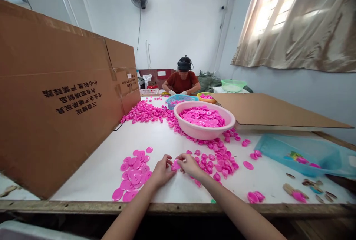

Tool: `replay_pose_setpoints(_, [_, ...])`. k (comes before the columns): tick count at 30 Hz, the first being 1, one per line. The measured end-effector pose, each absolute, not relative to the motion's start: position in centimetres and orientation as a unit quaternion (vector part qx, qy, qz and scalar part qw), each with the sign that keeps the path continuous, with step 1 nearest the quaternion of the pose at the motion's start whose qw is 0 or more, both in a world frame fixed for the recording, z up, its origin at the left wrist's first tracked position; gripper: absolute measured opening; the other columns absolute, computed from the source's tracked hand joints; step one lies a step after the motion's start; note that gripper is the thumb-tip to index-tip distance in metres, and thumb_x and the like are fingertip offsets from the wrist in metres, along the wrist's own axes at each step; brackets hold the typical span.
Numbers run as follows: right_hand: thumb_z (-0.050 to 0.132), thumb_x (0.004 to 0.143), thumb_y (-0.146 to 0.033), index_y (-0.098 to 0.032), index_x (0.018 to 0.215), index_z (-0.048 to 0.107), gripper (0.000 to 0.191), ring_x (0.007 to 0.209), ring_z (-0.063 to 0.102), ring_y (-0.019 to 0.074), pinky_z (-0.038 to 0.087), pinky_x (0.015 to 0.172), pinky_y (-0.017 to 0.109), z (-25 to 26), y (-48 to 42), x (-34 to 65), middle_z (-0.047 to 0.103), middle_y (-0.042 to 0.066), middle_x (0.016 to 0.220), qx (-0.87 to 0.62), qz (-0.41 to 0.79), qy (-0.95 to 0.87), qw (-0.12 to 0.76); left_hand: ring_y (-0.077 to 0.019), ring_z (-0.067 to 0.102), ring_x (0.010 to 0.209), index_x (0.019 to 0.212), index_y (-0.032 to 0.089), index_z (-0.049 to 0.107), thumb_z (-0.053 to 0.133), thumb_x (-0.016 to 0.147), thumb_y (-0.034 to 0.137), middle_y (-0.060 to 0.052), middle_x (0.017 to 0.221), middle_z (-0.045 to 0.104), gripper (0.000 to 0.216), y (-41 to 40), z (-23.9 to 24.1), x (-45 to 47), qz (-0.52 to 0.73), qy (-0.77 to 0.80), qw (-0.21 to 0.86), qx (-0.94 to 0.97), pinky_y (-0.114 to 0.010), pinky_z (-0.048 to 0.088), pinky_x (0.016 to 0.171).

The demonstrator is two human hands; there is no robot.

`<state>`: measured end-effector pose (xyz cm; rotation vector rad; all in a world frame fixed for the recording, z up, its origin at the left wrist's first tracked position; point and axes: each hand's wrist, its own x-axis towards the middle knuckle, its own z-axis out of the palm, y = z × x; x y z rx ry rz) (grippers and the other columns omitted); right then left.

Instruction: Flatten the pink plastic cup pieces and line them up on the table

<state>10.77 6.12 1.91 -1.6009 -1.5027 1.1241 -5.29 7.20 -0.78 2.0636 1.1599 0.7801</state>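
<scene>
Head view, from where I'm standing: a glossy pink round plastic disc [177, 164] sits between both hands, the right hand [189, 165] pinching it; the left hand [162, 172] curls half-closed alongside, its hold unclear. Flat pink plastic discs [135, 177] spread leftward, cupped pink plastic pieces [219, 165] rightward.

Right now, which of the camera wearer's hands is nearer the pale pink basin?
Right. The right hand is in front of the pale pink basin; the left hand, farther off leftward.
</scene>
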Motion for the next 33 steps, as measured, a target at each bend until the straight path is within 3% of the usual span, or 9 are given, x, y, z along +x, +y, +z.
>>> replay_pose_setpoints(4, [0.044,0.079,-0.017,-0.013,0.079,0.054,0.011,0.038,0.052,0.0105,0.043,0.040,0.020,0.9,7.7,9.3,0.053,-0.001,0.043,-0.642,0.499,-0.538,0.225,-0.0119,0.051,0.069,0.100,0.020,0.040,0.060,0.065,0.033,-0.002,0.083,0.058,0.043,7.3,-0.9,-5.0,0.300,0.447,0.330,0.775,-0.024,0.040,0.061])
replay_pose_setpoints(9, [0.056,0.073,-0.019,-0.014,0.075,0.052,0.007,0.048,0.058,0.0117,0.048,0.046,0.021,0.1,8.4,9.8,0.058,0.001,0.052,-0.627,0.502,-0.558,0.208,-0.0104,0.052,0.064,0.100,0.020,0.039,0.061,0.064,0.034,-0.002,0.083,0.058,0.044,7.5,-1.0,-5.1,0.301,0.435,0.365,0.766,-0.022,0.040,0.056])
replay_pose_setpoints(13, [0.052,0.074,-0.020,-0.012,0.083,0.053,0.011,0.053,0.059,0.0124,0.049,0.051,0.024,-0.2,8.3,10.1,0.060,0.003,0.062,-0.606,0.525,-0.566,0.193,-0.0105,0.053,0.063,0.099,0.020,0.040,0.062,0.063,0.034,-0.002,0.083,0.059,0.044,7.8,-1.0,-5.1,0.301,0.434,0.378,0.760,-0.022,0.040,0.055])
replay_pose_setpoints(15, [0.049,0.075,-0.019,-0.013,0.087,0.055,0.014,0.059,0.060,0.0133,0.049,0.056,0.027,-0.3,7.8,10.0,0.060,0.005,0.071,-0.588,0.484,-0.614,0.205,-0.0106,0.053,0.062,0.099,0.020,0.040,0.062,0.063,0.032,-0.002,0.080,0.059,0.044,7.8,-1.1,-5.0,0.298,0.436,0.383,0.758,-0.021,0.040,0.055])
replay_pose_setpoints(19, [0.053,0.070,-0.014,-0.016,0.076,0.062,0.011,0.081,0.057,0.0158,0.044,0.075,0.029,-0.4,6.7,10.0,0.056,0.007,0.088,-0.567,0.297,-0.716,0.278,-0.0096,0.050,0.060,0.099,0.018,0.044,0.058,0.065,0.025,0.001,0.070,0.057,0.037,7.9,-1.1,-5.0,0.283,0.435,0.360,0.775,-0.020,0.037,0.055])
replay_pose_setpoints(23, [0.050,0.074,-0.017,-0.014,0.083,0.057,0.011,0.062,0.057,0.0108,0.046,0.057,0.022,0.0,6.9,10.9,0.058,0.004,0.076,-0.577,0.408,-0.645,0.290,-0.0106,0.048,0.064,0.083,0.017,0.054,0.056,0.068,0.029,0.000,0.070,0.055,0.019,7.9,-1.0,-5.0,0.264,0.433,0.286,0.813,-0.022,0.036,0.059])
replay_pose_setpoints(26, [0.048,0.078,-0.022,-0.013,0.086,0.052,0.013,0.049,0.055,0.0086,0.043,0.045,0.018,0.4,7.7,11.4,0.057,0.001,0.061,-0.587,0.515,-0.557,0.283,-0.0115,0.048,0.067,0.081,0.016,0.055,0.057,0.067,0.032,-0.001,0.075,0.056,0.021,7.9,-0.9,-4.8,0.260,0.445,0.281,0.809,-0.022,0.036,0.060])
replay_pose_setpoints(33, [0.058,0.072,-0.021,-0.013,0.078,0.052,0.010,0.049,0.058,0.0109,0.047,0.044,0.019,0.7,9.2,10.4,0.059,0.002,0.054,-0.630,0.530,-0.535,0.190,-0.0099,0.049,0.060,0.088,0.016,0.053,0.055,0.068,0.036,0.000,0.068,0.057,0.029,7.9,-0.9,-5.1,0.264,0.449,0.336,0.785,-0.021,0.035,0.053])
